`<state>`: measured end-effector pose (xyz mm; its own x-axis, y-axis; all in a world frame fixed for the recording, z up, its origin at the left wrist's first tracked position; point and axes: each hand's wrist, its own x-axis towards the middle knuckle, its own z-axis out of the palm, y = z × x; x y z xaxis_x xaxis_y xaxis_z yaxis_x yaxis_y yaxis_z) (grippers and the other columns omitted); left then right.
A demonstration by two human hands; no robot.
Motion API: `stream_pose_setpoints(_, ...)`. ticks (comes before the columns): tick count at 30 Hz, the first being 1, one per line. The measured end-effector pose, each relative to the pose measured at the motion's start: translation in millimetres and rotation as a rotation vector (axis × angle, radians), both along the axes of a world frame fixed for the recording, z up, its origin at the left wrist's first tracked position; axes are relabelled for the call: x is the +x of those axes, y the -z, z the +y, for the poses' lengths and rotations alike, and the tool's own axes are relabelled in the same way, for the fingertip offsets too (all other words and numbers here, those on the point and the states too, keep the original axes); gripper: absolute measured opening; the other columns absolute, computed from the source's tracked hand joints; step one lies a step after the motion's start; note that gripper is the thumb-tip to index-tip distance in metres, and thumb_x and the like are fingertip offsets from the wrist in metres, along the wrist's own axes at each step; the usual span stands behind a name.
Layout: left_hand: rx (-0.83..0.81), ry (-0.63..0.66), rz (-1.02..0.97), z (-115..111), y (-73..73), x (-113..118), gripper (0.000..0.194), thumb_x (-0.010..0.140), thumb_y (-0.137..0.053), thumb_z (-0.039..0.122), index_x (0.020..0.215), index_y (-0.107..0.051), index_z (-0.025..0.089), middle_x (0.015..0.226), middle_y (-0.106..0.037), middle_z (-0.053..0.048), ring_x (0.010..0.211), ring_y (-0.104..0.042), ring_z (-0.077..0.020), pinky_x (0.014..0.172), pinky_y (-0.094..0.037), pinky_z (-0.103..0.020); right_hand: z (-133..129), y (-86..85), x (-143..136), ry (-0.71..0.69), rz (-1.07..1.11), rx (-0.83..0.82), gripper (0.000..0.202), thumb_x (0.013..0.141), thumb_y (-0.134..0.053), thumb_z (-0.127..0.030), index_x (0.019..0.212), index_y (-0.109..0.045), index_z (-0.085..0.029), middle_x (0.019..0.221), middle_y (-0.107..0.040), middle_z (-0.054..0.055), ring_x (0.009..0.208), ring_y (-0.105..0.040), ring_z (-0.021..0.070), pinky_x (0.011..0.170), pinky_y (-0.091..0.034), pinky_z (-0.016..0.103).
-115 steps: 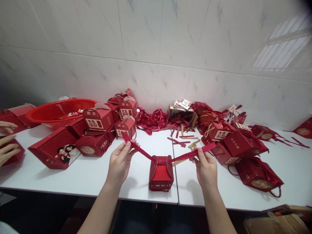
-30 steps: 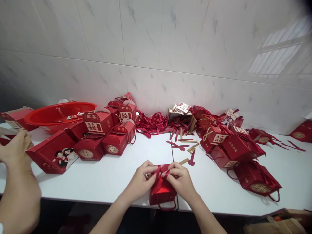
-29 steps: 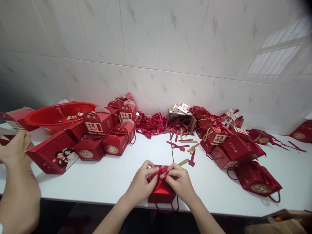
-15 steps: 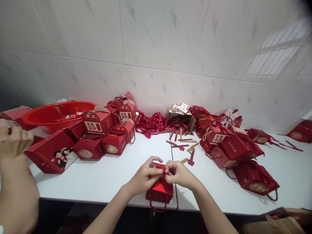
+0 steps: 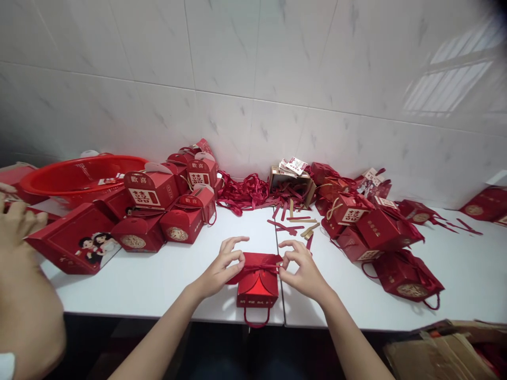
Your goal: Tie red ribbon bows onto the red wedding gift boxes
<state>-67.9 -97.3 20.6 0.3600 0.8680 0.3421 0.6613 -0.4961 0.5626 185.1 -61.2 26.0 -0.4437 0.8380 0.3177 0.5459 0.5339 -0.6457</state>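
A small red gift box (image 5: 259,287) stands near the table's front edge, with a cord handle hanging toward me. Across its top runs a dark red ribbon (image 5: 262,267), with a knot or bow at the middle. My left hand (image 5: 226,266) pinches the ribbon at the box's left side, thumb against index finger. On the right side my right hand (image 5: 299,268) pinches the other end of the ribbon, its remaining fingers raised.
Red boxes (image 5: 152,189) and a red basin (image 5: 83,177) stand at left, beside another person's hand (image 5: 18,227). Ribbons (image 5: 247,192) lie along the wall. More boxes (image 5: 380,232) are piled at right, above a cardboard box (image 5: 439,351).
My hands have moved apart from the middle of the box to its two sides, pulling the ribbon out across the top. The view has shifted slightly.
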Motion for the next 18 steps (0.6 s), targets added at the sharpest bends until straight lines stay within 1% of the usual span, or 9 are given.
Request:
stream_pose_setpoints(3,0.022,0.025,0.132,5.4,-1.5,-6.0,0.023,0.09,-0.041,0.024,0.073,-0.056,0.02,0.125,-0.045,-0.007,0.122,-0.032,-0.0271,0.1,-0.031,-0.048,-3.5,0.5,-0.3,0.011,-0.026,0.031,0.012,0.063,-0.062,-0.014,0.063,-0.051,-0.02,0.113,-0.056,0.005,0.113,-0.044,0.0276,0.096,-0.03,0.048)
stream_pose_setpoints(5,0.073,-0.001,0.214,6.2,-2.9,-11.7,0.021,0.089,-0.044,0.027,0.075,-0.059,0.021,0.122,-0.045,-0.007,0.121,-0.031,-0.0298,0.098,-0.029,-0.051,-6.0,3.1,2.0,0.009,0.006,0.028,0.017,0.062,-0.062,-0.013,0.074,-0.054,-0.022,0.113,-0.055,0.006,0.112,-0.046,0.0269,0.095,-0.033,0.046)
stream_pose_setpoints(7,0.108,-0.025,0.222,3.8,-1.0,-15.7,0.019,0.089,-0.045,0.028,0.078,-0.06,0.022,0.12,-0.044,-0.008,0.12,-0.031,-0.0302,0.097,-0.029,-0.051,-8.1,8.5,5.8,-0.003,0.091,-0.019,0.027,0.064,-0.062,-0.014,0.089,-0.055,-0.023,0.116,-0.054,0.006,0.105,-0.051,0.024,0.09,-0.04,0.041)
stream_pose_setpoints(9,0.102,-0.053,0.157,-0.7,5.7,-16.8,0.018,0.09,-0.042,0.027,0.082,-0.058,0.022,0.12,-0.044,-0.008,0.119,-0.033,-0.0286,0.098,-0.031,-0.049,-10.1,16.0,9.2,-0.063,0.189,-0.155,0.042,0.069,-0.063,-0.019,0.11,-0.052,-0.024,0.123,-0.052,0.008,0.089,-0.058,0.0196,0.077,-0.048,0.035)
stream_pose_setpoints(11,0.069,-0.081,0.05,-5.6,16.3,-15.5,0.018,0.091,-0.04,0.027,0.083,-0.056,0.023,0.122,-0.045,-0.008,0.119,-0.035,-0.0271,0.099,-0.033,-0.048,-12.8,24.0,9.8,-0.172,0.255,-0.31,0.072,0.068,-0.071,-0.03,0.133,-0.039,-0.028,0.133,-0.047,0.01,0.078,-0.062,0.0182,0.066,-0.051,0.033)
stream_pose_setpoints(13,0.041,-0.092,-0.059,-9.3,28.2,-12.3,0.017,0.09,-0.042,0.028,0.082,-0.056,0.023,0.125,-0.046,-0.007,0.12,-0.035,-0.0272,0.1,-0.034,-0.048,-16.7,30.8,6.5,-0.259,0.273,-0.355,0.101,0.058,-0.081,-0.037,0.143,-0.025,-0.035,0.141,-0.04,0.009,0.094,-0.062,0.0252,0.074,-0.054,0.038)
stream_pose_setpoints(14,0.035,-0.094,-0.116,-10.5,34.0,-10.4,0.015,0.09,-0.043,0.029,0.084,-0.056,0.024,0.127,-0.046,-0.007,0.121,-0.036,-0.0275,0.1,-0.035,-0.048,-18.9,33.1,3.9,-0.273,0.276,-0.333,0.107,0.055,-0.083,-0.037,0.143,-0.023,-0.038,0.142,-0.039,0.007,0.108,-0.058,0.0293,0.083,-0.052,0.042)
stream_pose_setpoints(16,0.035,-0.127,-0.25,-12.0,44.5,-6.2,0.015,0.09,-0.042,0.029,0.098,-0.054,0.026,0.13,-0.045,-0.008,0.123,-0.038,-0.0271,0.1,-0.036,-0.047,-21.5,34.7,-0.2,-0.246,0.291,-0.278,0.103,0.055,-0.084,-0.037,0.141,-0.028,-0.042,0.14,-0.043,0.003,0.123,-0.047,0.0332,0.094,-0.048,0.046)
stream_pose_setpoints(18,0.027,-0.217,-0.372,-12.5,54.3,-2.3,0.028,0.092,-0.038,0.029,0.12,-0.042,0.027,0.133,-0.043,-0.01,0.123,-0.04,-0.0253,0.099,-0.038,-0.046,-18.5,30.8,1.7,-0.19,0.324,-0.281,0.092,0.059,-0.081,-0.038,0.137,-0.034,-0.045,0.137,-0.048,0.002,0.118,-0.052,0.0338,0.086,-0.052,0.043)
